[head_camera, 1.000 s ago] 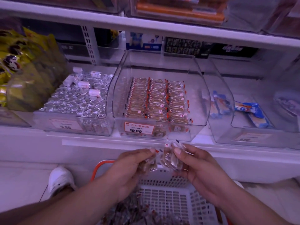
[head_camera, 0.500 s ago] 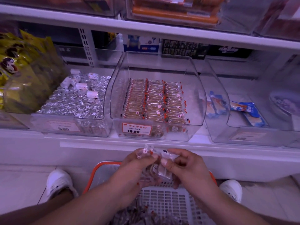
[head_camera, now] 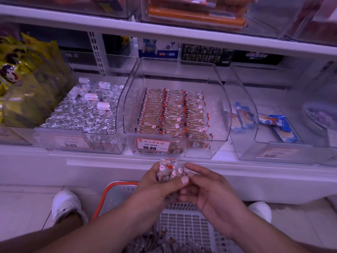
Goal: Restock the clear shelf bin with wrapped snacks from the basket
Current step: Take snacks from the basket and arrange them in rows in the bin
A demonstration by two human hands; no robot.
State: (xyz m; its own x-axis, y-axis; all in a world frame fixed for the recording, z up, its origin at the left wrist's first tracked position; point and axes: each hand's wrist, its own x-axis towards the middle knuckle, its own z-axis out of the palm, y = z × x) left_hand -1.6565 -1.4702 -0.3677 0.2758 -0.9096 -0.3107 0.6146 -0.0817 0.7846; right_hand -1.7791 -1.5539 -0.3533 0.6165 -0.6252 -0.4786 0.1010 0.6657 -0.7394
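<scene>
Now, low in front of the shelf (head_camera: 164,162), both hands meeting over the basket (head_camera: 184,229). Left hand (head_camera: 160,185) gripping a small bunch of wrapped snacks (head_camera: 168,171), fingers curled behind the clear wrappers and thumb pressed across the front, red-and-white ends poking up above the knuckles. Right hand (head_camera: 211,190) right alongside, palm turned up, fingers (head_camera: 196,168) loosely extended toward the bunch, fingertips close to the wrappers; whether touching them, cannot tell. More wrapped snacks lying loose in the bottom of the white slotted basket with its orange rim, down between the forearms. Straight above, the clear shelf bin (head_camera: 175,73) sitting on the shelf, holding three neat rows of the same snacks with bare room along its right side, and an orange price tag (head_camera: 153,145) reading 10.80 on its front wall. To its left, a bin of silver foil-wrapped pieces (head_camera: 80,115) topped with a few white rolls, then yellow bags (head_camera: 27,70) at the far left. To the right, another clear bin with blue packets (head_camera: 277,125). White shoes (head_camera: 65,207) planted on the floor either side of the basket.
</scene>
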